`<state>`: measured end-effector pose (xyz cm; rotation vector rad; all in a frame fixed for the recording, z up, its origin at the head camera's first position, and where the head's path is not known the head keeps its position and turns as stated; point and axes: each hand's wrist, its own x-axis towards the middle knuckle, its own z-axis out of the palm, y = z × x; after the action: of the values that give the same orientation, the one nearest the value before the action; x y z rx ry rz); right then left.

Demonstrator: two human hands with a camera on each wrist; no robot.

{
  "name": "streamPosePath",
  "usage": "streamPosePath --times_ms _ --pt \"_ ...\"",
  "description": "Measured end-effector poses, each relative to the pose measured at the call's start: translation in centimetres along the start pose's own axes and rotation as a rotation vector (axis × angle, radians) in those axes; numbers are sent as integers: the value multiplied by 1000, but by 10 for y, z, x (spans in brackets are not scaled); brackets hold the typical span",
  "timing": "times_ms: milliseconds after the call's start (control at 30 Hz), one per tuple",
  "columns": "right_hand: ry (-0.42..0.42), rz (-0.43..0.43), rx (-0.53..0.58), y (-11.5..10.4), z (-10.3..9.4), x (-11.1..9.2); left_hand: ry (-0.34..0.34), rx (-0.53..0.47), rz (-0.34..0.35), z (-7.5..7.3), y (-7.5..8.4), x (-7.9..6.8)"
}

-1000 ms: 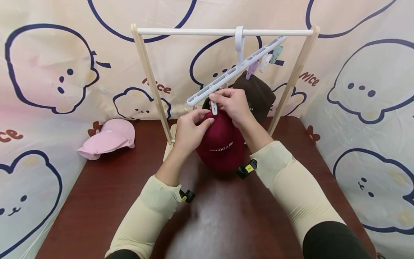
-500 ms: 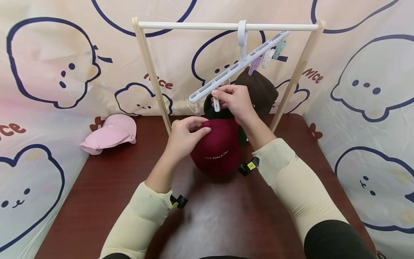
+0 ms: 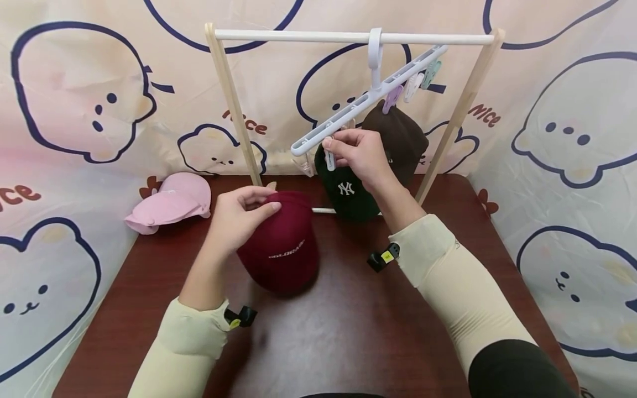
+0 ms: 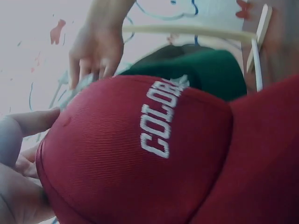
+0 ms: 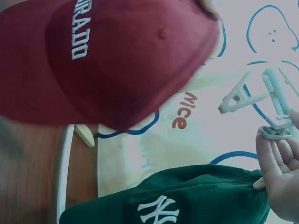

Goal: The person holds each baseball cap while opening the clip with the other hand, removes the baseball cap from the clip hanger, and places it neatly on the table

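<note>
In the head view my left hand [image 3: 239, 218] pinches the top edge of a dark red baseball cap [image 3: 286, 251], between thumb and fingers. White letters run across its front, and its brim points down. My right hand [image 3: 360, 152] pinches a pale clip [image 3: 330, 160] at the near part of a white clip hanger [image 3: 343, 115]. The right wrist view shows that clip [image 5: 275, 133] with no cap in it. Just behind hangs a dark green cap [image 3: 350, 193] with a white NY emblem. Beyond it, a dark brown cap [image 3: 398, 135] hangs from a purple clip [image 3: 392, 99].
The hanger hooks over the white bar [image 3: 298, 36] of a wooden-legged rack [image 3: 231, 105]. White and teal clips [image 3: 431, 75] hang at its far end. A pink cap [image 3: 171, 202] lies on the brown table [image 3: 348, 309] at left. Patterned cloth surrounds the table.
My left hand has drawn the dark red cap down and left, away from the clip, uncovering the green cap. My right hand stays at the clip.
</note>
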<state>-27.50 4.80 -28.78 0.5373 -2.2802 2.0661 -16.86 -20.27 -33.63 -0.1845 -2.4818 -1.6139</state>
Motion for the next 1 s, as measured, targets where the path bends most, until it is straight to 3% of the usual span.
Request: streamPosePath --times_ms 100,300,400,500,667,833,900,1000 --pt "4 -8 11 0 1 1 60 -74 -47 -18 -10 -4" --pt "18 -21 18 -2 3 1 253 -344 -179 -52 -27 -15" --pt "15 -23 13 -2 3 1 356 -393 -238 -67 -33 -21" --pt "18 -28 7 -2 4 1 455 -438 -251 -76 -36 -21" --pt "25 -26 6 1 3 3 632 -596 -174 -76 -43 -11" --pt "17 -28 8 4 4 3 784 -864 -23 -64 -68 0" --pt "18 -28 6 5 4 3 839 -963 -30 -56 -84 4" --pt "19 -29 6 5 4 3 891 -1032 -145 -45 -107 4"
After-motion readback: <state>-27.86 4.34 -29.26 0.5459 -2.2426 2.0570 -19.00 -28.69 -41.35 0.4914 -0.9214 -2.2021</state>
